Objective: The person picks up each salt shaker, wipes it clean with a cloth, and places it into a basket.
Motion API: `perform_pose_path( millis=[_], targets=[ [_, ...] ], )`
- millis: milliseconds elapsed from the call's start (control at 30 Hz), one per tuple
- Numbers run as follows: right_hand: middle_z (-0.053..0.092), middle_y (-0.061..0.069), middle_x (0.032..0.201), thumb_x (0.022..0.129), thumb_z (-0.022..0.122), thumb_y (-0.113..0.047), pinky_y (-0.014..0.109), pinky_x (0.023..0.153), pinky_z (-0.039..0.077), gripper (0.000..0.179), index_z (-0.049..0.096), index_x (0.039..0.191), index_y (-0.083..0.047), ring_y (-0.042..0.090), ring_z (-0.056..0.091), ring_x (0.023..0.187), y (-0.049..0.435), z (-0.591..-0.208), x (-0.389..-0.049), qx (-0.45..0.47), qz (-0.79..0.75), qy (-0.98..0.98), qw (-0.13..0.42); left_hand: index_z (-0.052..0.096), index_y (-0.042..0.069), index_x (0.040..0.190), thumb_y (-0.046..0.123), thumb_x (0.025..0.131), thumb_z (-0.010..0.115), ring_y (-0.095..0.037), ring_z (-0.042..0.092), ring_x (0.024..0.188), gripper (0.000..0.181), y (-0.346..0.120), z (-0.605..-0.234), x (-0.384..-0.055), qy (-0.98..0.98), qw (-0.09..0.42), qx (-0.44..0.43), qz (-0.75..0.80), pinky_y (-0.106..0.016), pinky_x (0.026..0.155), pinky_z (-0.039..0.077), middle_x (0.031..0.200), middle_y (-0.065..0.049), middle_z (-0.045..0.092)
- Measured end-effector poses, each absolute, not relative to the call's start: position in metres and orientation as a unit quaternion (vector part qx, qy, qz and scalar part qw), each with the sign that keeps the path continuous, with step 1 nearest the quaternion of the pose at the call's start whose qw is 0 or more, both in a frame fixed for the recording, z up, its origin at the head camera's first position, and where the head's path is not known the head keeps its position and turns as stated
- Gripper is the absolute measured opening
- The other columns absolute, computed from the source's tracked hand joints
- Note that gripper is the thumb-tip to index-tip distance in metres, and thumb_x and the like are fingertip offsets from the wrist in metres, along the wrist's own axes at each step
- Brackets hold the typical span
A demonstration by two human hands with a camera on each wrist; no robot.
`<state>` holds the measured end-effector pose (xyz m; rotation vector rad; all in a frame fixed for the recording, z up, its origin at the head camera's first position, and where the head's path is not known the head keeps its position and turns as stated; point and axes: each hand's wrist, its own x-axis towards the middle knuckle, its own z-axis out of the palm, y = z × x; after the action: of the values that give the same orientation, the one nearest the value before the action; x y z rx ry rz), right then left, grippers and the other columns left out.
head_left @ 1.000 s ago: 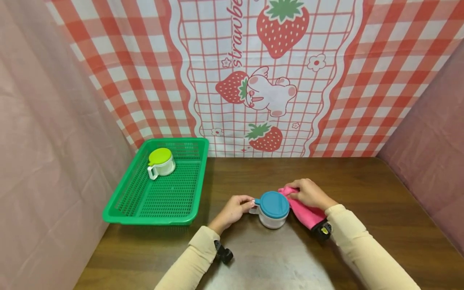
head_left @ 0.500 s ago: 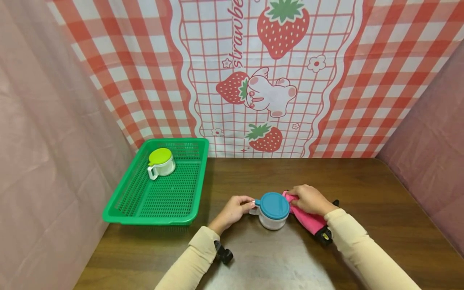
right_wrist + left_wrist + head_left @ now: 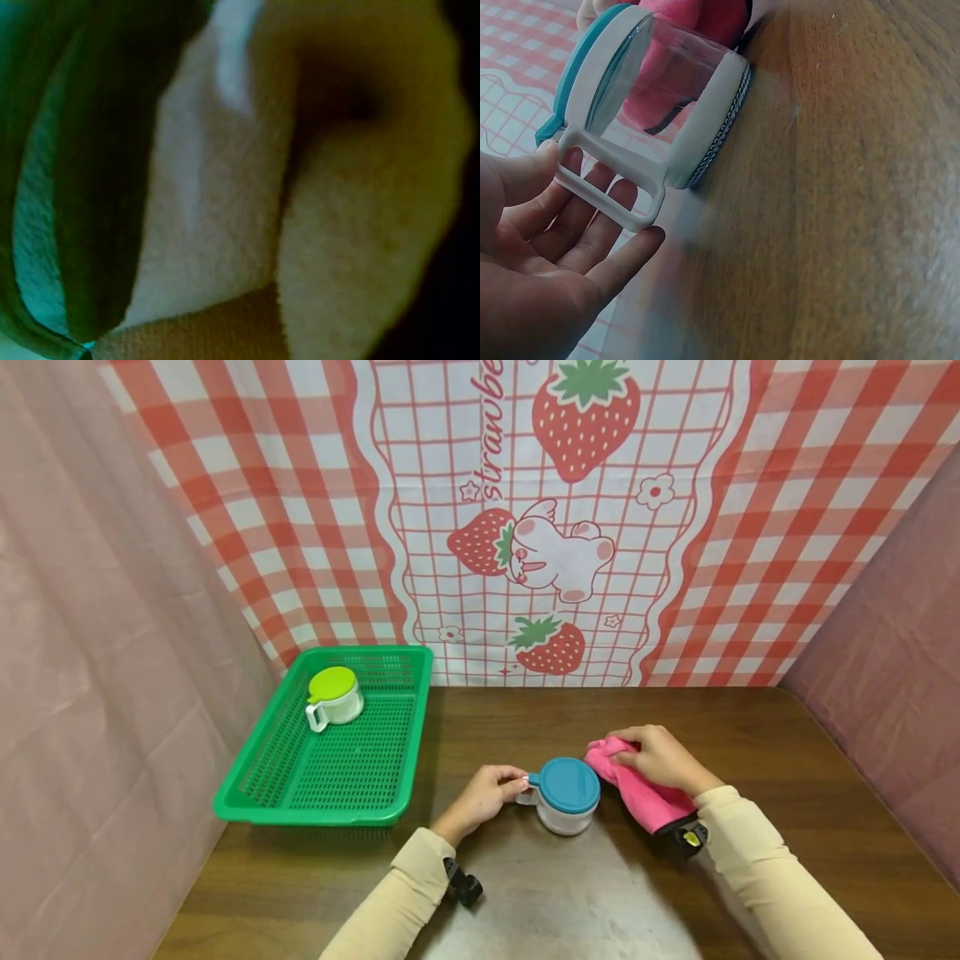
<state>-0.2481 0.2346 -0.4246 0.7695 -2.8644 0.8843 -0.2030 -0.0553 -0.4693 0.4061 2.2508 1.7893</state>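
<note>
A clear seasoning jar (image 3: 567, 820) with a blue flip lid (image 3: 569, 785) stands upright on the table. My left hand (image 3: 482, 795) pinches the top of its white handle (image 3: 609, 204) between thumb and fingers; the left wrist view shows the other fingers behind and under that handle. To the jar's right, my right hand (image 3: 662, 760) grips a pink cloth (image 3: 647, 800) with a dark edge. The cloth hangs down toward the wrist, and its bunched top is close beside the jar. In the right wrist view, blurred, discoloured cloth (image 3: 217, 195) fills most of the picture, and the fingers are hidden.
At the left on the brown wooden table (image 3: 570, 910) sits a green perforated basket (image 3: 408, 760). Inside it stands a similar jar (image 3: 345, 708) with a yellow-green lid. A red-and-white checked strawberry cloth (image 3: 525, 568) hangs behind, with pinkish curtains (image 3: 112, 652) at both sides.
My right hand dipped slightly toward the table with the pink cloth at the jar's side, then rose and shifted right. My left hand and the jar have stayed in place.
</note>
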Motion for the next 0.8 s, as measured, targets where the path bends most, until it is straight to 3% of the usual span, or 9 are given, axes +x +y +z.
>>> perform_pose_path(
  millis=[200, 333, 500, 800],
  targets=[
    [0.072, 0.016, 0.104, 0.086, 0.07, -0.008, 0.024, 0.071, 0.049, 0.03, 0.069, 0.114, 0.003, 0.015, 0.06, 0.086, 0.231, -0.43, -0.246, 0.239, 0.32, -0.916, -0.018, 0.063, -0.017, 0.11, 0.002, 0.097, 0.055, -0.032, 0.065, 0.097, 0.025, -0.057, -0.448, -0.192, 0.768, 0.118, 0.142, 0.614, -0.043, 0.087, 0.056, 0.105, -0.032, 0.066],
    [0.072, 0.015, 0.102, 0.086, 0.071, -0.009, 0.022, 0.069, 0.047, 0.028, 0.07, 0.113, 0.001, 0.013, 0.057, 0.083, 0.229, -0.433, -0.246, 0.234, 0.327, -0.916, -0.011, 0.063, -0.017, 0.11, 0.002, 0.097, 0.055, -0.03, 0.065, 0.096, 0.025, -0.057, -0.446, -0.19, 0.77, 0.116, 0.138, 0.612, -0.039, 0.085, 0.057, 0.105, -0.031, 0.067],
    [0.072, 0.016, 0.105, 0.086, 0.072, -0.011, 0.021, 0.072, 0.048, 0.03, 0.07, 0.114, 0.001, 0.017, 0.06, 0.09, 0.224, -0.432, -0.25, 0.225, 0.353, -0.908, -0.01, 0.064, -0.016, 0.109, 0.003, 0.096, 0.056, -0.029, 0.065, 0.094, 0.024, -0.057, -0.449, -0.192, 0.773, 0.114, 0.138, 0.609, -0.033, 0.082, 0.056, 0.104, -0.03, 0.067],
    [0.072, 0.013, 0.104, 0.088, 0.07, -0.009, 0.02, 0.069, 0.046, 0.027, 0.07, 0.114, -0.001, 0.015, 0.059, 0.087, 0.217, -0.425, -0.263, 0.276, 0.354, -0.893, -0.017, 0.066, -0.012, 0.11, 0.007, 0.096, 0.059, -0.008, 0.061, 0.085, 0.024, -0.057, -0.483, -0.212, 0.776, 0.12, 0.131, 0.605, -0.025, 0.078, 0.056, 0.103, -0.025, 0.069]
  ],
)
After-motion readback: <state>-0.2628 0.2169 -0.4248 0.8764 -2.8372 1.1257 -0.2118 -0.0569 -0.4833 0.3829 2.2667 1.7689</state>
